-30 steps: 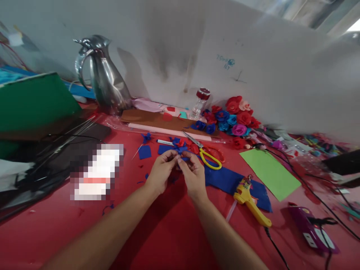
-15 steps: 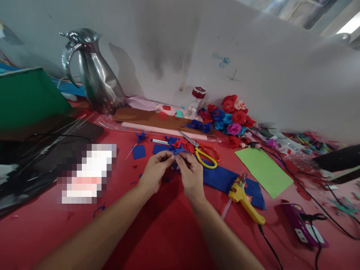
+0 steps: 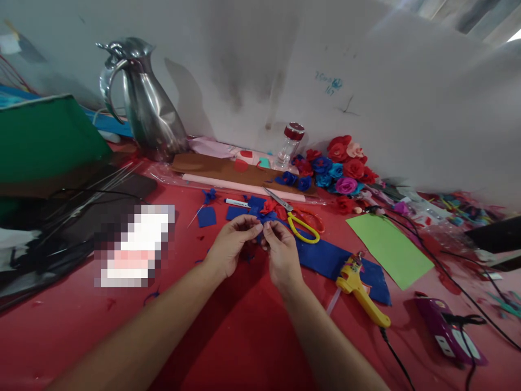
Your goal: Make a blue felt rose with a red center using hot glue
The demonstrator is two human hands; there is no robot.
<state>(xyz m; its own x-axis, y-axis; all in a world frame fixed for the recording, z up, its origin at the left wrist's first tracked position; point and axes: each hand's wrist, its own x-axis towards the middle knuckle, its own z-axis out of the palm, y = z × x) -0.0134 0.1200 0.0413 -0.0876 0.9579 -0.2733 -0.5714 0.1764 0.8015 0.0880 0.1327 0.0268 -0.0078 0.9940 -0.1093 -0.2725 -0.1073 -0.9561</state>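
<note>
Close together over the red table, my left hand [image 3: 235, 241] and my right hand [image 3: 281, 248] pinch a blue craft flower [image 3: 266, 215] between thumbs and fingertips. My fingers cover much of its lower part. Red petals show beside the blue, though I cannot tell whether they belong to the same flower. Just beyond lie a white marker [image 3: 237, 203] and blue pieces of sheet, one of them a cut square [image 3: 207, 216]. Scissors [image 3: 299, 220] with yellow handles rest to the right of my fingers, on and beside a long blue strip [image 3: 325, 259].
A yellow glue gun [image 3: 358, 290] lies at the right, near a purple power strip [image 3: 448, 331] with cords. A green sheet [image 3: 391, 251] lies behind them. Finished flowers [image 3: 345, 165], a lidded glass bottle [image 3: 290, 146] and a metal jug [image 3: 150, 103] stand along the wall.
The whole view has shifted slightly, so things appear a little further right. Both hands still pinch the blue flower, with the fingers moved slightly on it.
</note>
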